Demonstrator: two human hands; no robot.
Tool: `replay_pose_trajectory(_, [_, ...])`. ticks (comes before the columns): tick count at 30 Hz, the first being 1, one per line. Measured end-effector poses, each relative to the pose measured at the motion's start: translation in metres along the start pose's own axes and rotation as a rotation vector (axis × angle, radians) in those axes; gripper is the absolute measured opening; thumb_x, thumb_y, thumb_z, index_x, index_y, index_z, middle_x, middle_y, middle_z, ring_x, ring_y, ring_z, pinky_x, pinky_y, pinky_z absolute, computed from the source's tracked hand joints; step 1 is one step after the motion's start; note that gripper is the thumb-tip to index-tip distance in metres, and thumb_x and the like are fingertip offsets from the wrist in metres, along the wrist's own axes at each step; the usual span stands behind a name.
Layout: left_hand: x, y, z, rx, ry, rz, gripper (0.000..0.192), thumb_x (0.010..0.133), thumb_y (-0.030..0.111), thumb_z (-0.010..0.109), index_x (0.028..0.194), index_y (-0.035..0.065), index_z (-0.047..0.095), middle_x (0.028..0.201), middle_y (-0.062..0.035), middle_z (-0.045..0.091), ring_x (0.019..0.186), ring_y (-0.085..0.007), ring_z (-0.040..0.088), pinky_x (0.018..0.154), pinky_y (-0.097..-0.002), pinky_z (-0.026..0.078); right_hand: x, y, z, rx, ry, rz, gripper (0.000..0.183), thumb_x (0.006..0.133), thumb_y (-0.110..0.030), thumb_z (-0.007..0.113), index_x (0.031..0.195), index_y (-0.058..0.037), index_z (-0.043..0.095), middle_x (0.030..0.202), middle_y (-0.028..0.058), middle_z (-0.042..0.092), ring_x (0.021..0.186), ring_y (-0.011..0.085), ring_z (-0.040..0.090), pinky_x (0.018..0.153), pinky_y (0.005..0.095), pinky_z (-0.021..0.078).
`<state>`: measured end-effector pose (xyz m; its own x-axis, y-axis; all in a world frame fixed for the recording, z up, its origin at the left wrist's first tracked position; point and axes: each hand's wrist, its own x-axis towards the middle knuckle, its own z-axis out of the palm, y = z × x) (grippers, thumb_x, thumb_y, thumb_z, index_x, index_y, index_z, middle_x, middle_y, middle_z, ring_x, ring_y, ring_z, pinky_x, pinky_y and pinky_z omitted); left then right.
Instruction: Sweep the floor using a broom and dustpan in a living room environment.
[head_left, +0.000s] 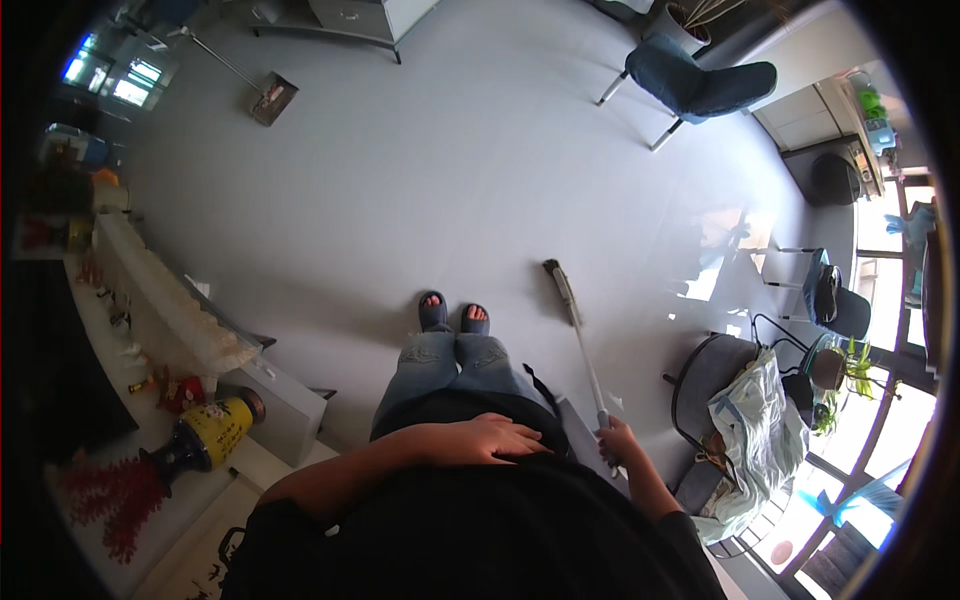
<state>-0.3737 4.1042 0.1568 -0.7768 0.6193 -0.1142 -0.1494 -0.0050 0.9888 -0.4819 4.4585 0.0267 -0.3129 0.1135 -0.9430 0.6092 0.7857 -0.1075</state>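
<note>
My right hand (621, 444) is closed around the handle of a long broom (590, 360), held low at my right side. The broom's head with dark bristles (559, 279) rests on the pale floor (420, 180), ahead and to the right of my feet. Flat against the front of my dark shirt lies my left hand (504, 440), its fingers somewhat spread and nothing in it. Far off at the upper left, a long-handled dustpan (274, 99) stands on the floor with some debris in its pan.
Left of me runs a low cabinet (289, 405) carrying a yellow and black vase (217, 431) with red sprigs. A dark chair (690, 82) stands at the upper right. On the right are a round grey seat (712, 375) with a crumpled plastic sheet (757, 420), another chair (832, 300) and potted plants (859, 367).
</note>
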Motion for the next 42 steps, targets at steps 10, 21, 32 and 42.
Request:
replay_pose_trajectory(10, [-0.028,0.022,-0.018,0.132,0.042,-0.148,0.044,0.087,0.031,0.043,0.124,0.0067,0.040,0.132,-0.0112,0.033,0.125,-0.0248,0.025,0.102,-0.0368,0.018,-0.001,-0.127,0.066,0.270,-0.354,-0.132,0.011,0.074,-0.004,0.054,0.080,0.0001,0.046,0.061,0.0071,0.047,0.047,0.0159,0.049,0.040,0.0293,0.0420])
replay_pose_trajectory(21, [-0.095,0.063,-0.080,-0.293,0.022,0.086,0.046,0.088,0.033,0.039,0.128,0.0098,0.035,0.133,-0.0073,0.033,0.125,-0.0256,0.026,0.103,-0.0385,0.016,-0.003,-0.256,0.173,0.144,-0.350,-0.176,0.012,0.074,-0.005,0.055,0.080,0.0018,0.047,0.063,0.0096,0.048,0.051,0.0189,0.052,0.041,0.0313,0.0424])
replay_pose_trajectory(32, [-0.195,0.057,-0.188,-0.212,0.015,0.061,0.040,0.090,0.030,0.037,0.123,0.0074,0.042,0.126,-0.0082,0.043,0.119,-0.0228,0.036,0.099,-0.0345,0.026,0.021,-0.229,0.147,-0.193,-0.197,-0.033,0.020,0.081,-0.021,0.053,0.084,-0.0013,0.049,0.058,0.0119,0.051,0.045,0.0219,0.052,0.039,0.0351,0.0447])
replay_pose_trajectory(42, [-0.340,-0.240,-0.242,-2.005,1.827,0.162,0.030,0.082,0.025,0.040,0.102,0.0048,0.050,0.098,-0.0074,0.056,0.087,-0.0211,0.056,0.066,-0.0329,0.046,0.013,-0.190,0.162,0.107,-0.158,-0.057,0.026,0.084,-0.021,0.050,0.103,-0.0029,0.046,0.065,0.0132,0.052,0.049,0.0236,0.051,0.039,0.0368,0.0422])
